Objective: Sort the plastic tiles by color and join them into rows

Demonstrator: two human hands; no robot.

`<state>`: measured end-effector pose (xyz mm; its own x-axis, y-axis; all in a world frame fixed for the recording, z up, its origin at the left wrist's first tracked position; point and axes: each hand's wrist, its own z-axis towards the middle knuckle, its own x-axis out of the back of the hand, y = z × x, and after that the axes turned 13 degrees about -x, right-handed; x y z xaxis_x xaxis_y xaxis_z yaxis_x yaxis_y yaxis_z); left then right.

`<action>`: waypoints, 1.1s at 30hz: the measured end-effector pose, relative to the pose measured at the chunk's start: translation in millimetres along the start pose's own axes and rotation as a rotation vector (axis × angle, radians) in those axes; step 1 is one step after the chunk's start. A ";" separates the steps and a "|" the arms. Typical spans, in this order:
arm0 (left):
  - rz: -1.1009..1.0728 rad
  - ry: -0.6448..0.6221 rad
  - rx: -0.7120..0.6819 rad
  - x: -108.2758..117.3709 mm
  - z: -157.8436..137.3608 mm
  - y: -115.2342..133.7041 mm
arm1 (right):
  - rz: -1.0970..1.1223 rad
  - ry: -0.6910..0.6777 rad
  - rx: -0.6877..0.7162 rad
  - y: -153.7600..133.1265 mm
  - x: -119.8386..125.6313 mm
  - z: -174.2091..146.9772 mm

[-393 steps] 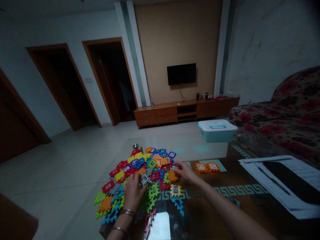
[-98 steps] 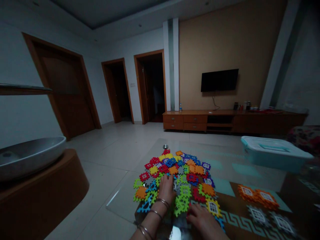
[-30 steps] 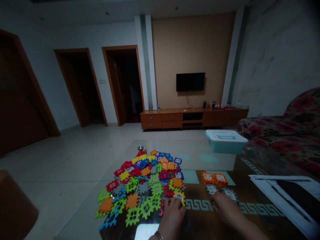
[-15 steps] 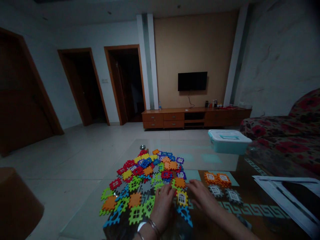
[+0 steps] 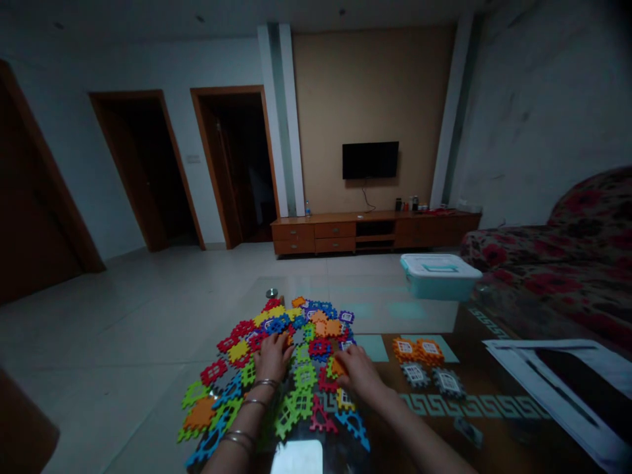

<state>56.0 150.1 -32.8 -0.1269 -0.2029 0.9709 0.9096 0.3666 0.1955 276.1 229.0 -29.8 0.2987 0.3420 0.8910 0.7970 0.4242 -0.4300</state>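
Note:
Colorful interlocking plastic tiles lie in a wide pile on the glass table. My left hand [image 5: 272, 359] reaches over the middle of the pile, fingers apart and bent down among red, blue and orange tiles; its fingertips partly hide what they touch. My right hand [image 5: 359, 374] is at the pile's right edge, its fingers closed at an orange tile [image 5: 337, 367], which they partly cover. Below that hand are a yellow tile with a white window insert [image 5: 345, 399] and a blue triangular tile [image 5: 353, 424]. Green window tiles [image 5: 296, 407] lie between my forearms.
Orange tiles with white windows [image 5: 417, 351] and grey ones [image 5: 448, 382] are grouped on the right. Farther off stands a lidded teal box [image 5: 441, 276]. Papers with a black item [image 5: 557, 388] lie at the right. A white rectangular object [image 5: 297, 457] is at the near edge.
My left hand has moved away and left from the pile's near right side, uncovering green and red tiles. My right hand has come in onto the orange tile. The view has turned slightly right.

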 end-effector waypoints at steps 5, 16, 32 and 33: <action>0.046 -0.026 0.033 2.3 9.3 -2.4 | 0.050 -0.003 -0.034 -2.8 5.6 -2.9; 0.092 -0.004 0.160 8.3 10.5 7.2 | 0.020 0.080 0.092 26.2 22.6 -30.6; -0.248 -0.045 -0.431 0.9 -54.9 144.6 | -0.046 -0.023 -0.011 124.5 64.4 -88.7; -0.260 -0.085 -0.457 -5.0 -60.0 155.9 | -0.072 -0.044 -0.042 131.8 71.9 -91.6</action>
<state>222.2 153.8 -15.4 -0.3855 -0.1531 0.9099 0.9211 -0.1226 0.3696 450.8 232.7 -9.1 0.2172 0.3492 0.9115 0.8370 0.4139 -0.3580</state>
